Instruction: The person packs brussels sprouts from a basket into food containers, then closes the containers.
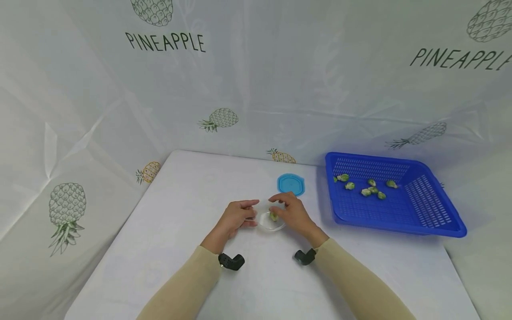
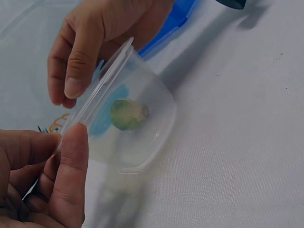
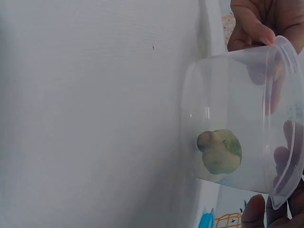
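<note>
A clear plastic tub [image 1: 272,228] is at the middle of the white table. One Brussels sprout [image 2: 128,115] is inside it, near the bottom, visible through the wall in both wrist views. My left hand [image 1: 240,215] pinches the tub's rim between thumb and fingers at its left side. At the opposite side, my right hand [image 1: 294,214] hovers with thumb and fingers loosely bent close over the rim. Nothing shows between those fingers in the left wrist view, where the right hand [image 2: 102,42] appears beyond the tub.
A light-blue lid [image 1: 291,184] lies on the table behind the tub. To the right stands a blue plastic basket [image 1: 400,218] with several Brussels sprouts [image 1: 373,190] in it. A white sheet printed with pineapples hangs behind the table [image 1: 168,253].
</note>
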A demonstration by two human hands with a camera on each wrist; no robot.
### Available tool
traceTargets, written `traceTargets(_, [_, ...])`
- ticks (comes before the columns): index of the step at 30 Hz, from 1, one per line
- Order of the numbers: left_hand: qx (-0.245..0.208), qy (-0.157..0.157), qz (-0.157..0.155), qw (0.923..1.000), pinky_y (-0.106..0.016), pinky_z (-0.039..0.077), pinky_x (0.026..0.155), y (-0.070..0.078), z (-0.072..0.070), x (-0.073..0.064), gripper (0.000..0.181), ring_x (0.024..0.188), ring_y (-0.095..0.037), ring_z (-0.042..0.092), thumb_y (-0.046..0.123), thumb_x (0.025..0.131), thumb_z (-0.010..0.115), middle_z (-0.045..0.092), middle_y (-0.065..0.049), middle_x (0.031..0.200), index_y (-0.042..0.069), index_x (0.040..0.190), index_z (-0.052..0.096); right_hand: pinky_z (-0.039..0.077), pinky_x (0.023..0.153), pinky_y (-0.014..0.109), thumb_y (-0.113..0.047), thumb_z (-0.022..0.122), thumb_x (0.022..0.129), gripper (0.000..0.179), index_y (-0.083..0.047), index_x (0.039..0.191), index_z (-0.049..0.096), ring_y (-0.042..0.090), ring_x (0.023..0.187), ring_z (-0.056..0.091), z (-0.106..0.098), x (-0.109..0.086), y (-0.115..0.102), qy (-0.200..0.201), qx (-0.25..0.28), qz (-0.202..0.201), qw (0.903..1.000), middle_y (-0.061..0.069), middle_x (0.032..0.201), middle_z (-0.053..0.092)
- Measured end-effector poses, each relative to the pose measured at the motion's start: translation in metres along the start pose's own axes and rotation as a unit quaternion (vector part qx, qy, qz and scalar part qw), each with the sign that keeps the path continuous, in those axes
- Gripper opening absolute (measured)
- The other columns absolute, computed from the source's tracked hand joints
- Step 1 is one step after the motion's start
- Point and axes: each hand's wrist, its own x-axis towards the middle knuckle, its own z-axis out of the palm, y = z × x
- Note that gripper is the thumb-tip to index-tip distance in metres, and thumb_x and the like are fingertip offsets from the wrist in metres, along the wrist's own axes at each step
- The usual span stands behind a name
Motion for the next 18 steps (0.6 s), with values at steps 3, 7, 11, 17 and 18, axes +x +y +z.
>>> traceTargets(3, [-0.003,0.001,-0.003,1.0,-0.028,0.067,0.076,0.0,0.0,0.0,0.047,0.082,-0.016,0.067,0.0,0.098,0.066,0.057,-0.006,0.102,0.005,0.144,0.065,0.048,0.093,0.041,-0.016,0.079,0.096,0.028,-0.008,0.122,0.076,0.024,0.109,0.058,-0.002,0.0,-0.001,0.001,0.012,0.0,0.9999,0.003,0.116,0.073])
traceTargets(7, [-0.006,-0.001,-0.002,1.0,-0.028,0.067,0.075,0.0,0.0,0.0,0.047,0.083,-0.017,0.067,0.0,0.098,0.065,0.057,-0.006,0.102,0.005,0.145,0.064,0.05,0.091,0.04,-0.017,0.079,0.096,0.029,-0.006,0.123,0.075,0.025,0.108,0.059,-0.005,-0.001,-0.004,0.002,0.023,0.005,0.9997,0.005,0.117,0.072])
traceTargets(11, [-0.008,-0.001,-0.003,1.0,-0.027,0.066,0.075,0.0,0.001,0.0,0.047,0.082,-0.016,0.068,0.0,0.098,0.066,0.057,-0.006,0.102,0.005,0.144,0.065,0.051,0.092,0.038,-0.019,0.079,0.096,0.031,-0.007,0.124,0.075,0.024,0.11,0.059,-0.008,-0.002,-0.005,0.004,0.02,0.008,0.9998,0.004,0.119,0.072])
traceTargets(17, [-0.005,0.0,0.002,1.0,-0.028,0.067,0.076,-0.001,0.001,0.0,0.046,0.083,-0.016,0.068,0.0,0.098,0.065,0.057,-0.006,0.103,0.005,0.144,0.065,0.053,0.094,0.043,-0.019,0.079,0.096,0.031,-0.009,0.124,0.075,0.026,0.112,0.06,-0.015,-0.003,-0.009,0.023,0.02,0.002,0.9995,0.006,0.12,0.071])
traceTargets(18, [-0.004,0.001,0.002,1.0,-0.028,0.067,0.076,-0.001,0.001,0.0,0.046,0.084,-0.017,0.068,0.0,0.098,0.065,0.057,-0.006,0.103,0.004,0.144,0.065,0.053,0.094,0.044,-0.018,0.079,0.095,0.031,-0.009,0.124,0.075,0.027,0.112,0.06,-0.016,-0.003,-0.011,0.026,0.021,0.002,0.9994,0.008,0.12,0.071])
